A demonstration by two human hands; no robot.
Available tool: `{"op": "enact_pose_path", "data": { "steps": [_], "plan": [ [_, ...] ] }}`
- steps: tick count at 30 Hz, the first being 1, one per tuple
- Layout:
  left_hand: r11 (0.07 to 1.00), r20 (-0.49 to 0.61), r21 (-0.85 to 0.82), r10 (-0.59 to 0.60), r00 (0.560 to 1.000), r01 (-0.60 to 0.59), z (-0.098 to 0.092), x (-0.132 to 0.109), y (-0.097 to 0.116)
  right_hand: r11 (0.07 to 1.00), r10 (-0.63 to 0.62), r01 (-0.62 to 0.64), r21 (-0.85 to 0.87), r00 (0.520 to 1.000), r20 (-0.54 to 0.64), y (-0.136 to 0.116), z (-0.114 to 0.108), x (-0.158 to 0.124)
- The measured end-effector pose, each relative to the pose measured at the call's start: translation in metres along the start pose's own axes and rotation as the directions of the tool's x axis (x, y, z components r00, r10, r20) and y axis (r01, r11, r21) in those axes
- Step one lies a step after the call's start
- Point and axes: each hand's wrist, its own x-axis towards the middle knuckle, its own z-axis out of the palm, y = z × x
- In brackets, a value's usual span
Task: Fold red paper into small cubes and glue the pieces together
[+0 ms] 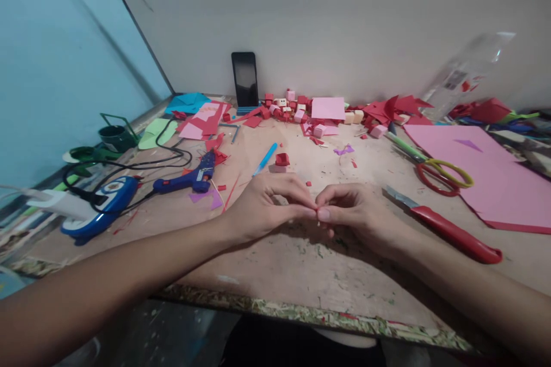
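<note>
My left hand and my right hand meet fingertip to fingertip above the front middle of the table. Both are closed in a pinch, thumbs against forefingers. A speck of red shows between the tips, but the piece itself is mostly hidden and too small to name. Just beyond the hands sits a small open red paper box. A blue pen-like tool lies behind my left hand. To the right of my right hand rests a knife with a red handle.
A blue glue gun and its cord lie left, near a blue power socket. Scissors rest by pink paper sheets on the right. Small paper cubes, a phone and a tilted plastic bottle stand along the wall.
</note>
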Motion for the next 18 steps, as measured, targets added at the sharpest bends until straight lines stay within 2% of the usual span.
{"op": "enact_pose_path", "data": {
  "steps": [4, 7, 14, 18],
  "plan": [
    [0.999, 0.006, -0.032, 0.018, 1.0, -0.017, -0.0006, -0.0004, 0.0001, 0.999, 0.019, -0.025, 0.044, 0.993, 0.118, 0.0013, -0.0016, -0.0006],
    [1.0, 0.008, -0.017, 0.018, 1.0, -0.018, -0.0015, 0.0, -0.001, 0.998, 0.002, -0.012, 0.069, 0.989, 0.147, 0.0016, -0.0008, -0.0012],
    [0.994, 0.022, 0.083, 0.075, 0.997, -0.077, -0.0028, -0.0001, -0.0028, 0.997, 0.011, -0.014, 0.073, 0.999, 0.046, 0.0002, 0.0003, -0.0027],
    [0.974, 0.077, 0.142, 0.166, 0.983, -0.175, -0.0031, -0.0022, -0.0028, 0.998, 0.033, -0.034, 0.053, 0.999, 0.022, -0.0004, 0.001, -0.0054]
  ]
}}
